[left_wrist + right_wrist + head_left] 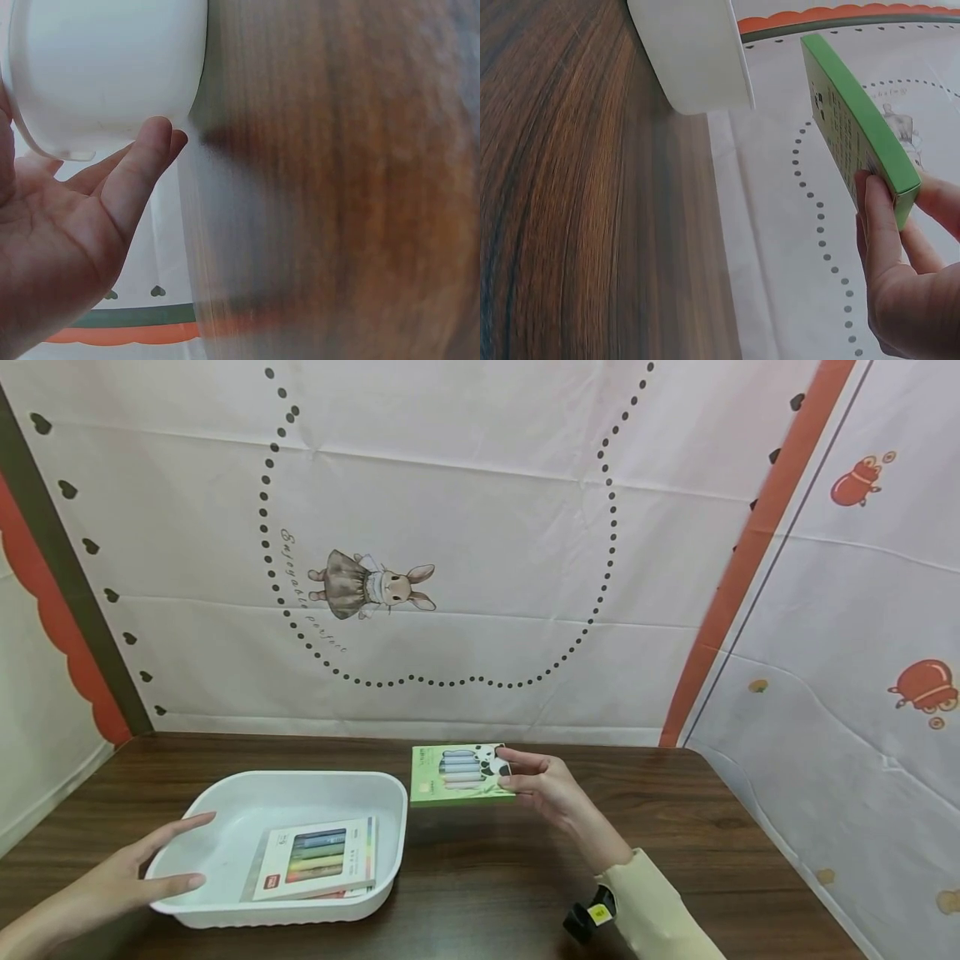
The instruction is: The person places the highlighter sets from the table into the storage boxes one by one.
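My right hand [551,789] pinches the right end of a flat green pen box [450,775], thumb on one face and fingers on the other. The box front shows a panda and a row of pastel sticks; in the right wrist view its green edge [862,112] is raised above the table. At the left, my left hand [123,881] grips the end of a white plastic basin [300,783], fingers against its outer wall [105,67] in the left wrist view. Inside the basin lies a white box [315,860] with a window showing coloured sticks, on top of other flat packs.
The dark wood table [480,877] runs back to a printed cloth [480,568] with a rabbit figure. Another cloth [840,693] hangs along the right side. A black strap device with a yellow label [588,917] is at my right wrist.
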Available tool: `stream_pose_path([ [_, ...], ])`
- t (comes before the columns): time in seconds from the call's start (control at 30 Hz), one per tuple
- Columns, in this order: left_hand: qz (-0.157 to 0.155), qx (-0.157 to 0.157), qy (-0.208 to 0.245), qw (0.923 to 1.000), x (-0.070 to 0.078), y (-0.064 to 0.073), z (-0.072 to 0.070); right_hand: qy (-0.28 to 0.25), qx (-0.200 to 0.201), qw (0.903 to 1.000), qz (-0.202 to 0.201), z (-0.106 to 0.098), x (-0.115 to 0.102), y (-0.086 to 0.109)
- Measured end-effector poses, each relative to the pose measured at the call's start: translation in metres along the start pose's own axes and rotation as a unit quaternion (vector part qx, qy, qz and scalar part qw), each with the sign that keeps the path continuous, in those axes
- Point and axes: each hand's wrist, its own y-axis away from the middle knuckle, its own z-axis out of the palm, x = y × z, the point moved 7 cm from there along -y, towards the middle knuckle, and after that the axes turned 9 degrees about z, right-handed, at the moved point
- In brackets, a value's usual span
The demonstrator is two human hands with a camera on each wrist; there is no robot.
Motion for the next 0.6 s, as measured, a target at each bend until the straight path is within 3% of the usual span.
stream_pose_path([
  [0.6,-0.006,-0.002,0.005,1.0,-0.001,0.0,0.0,-0.022,-0.001,0.9997,-0.005,0.03,0.004,-0.004],
])
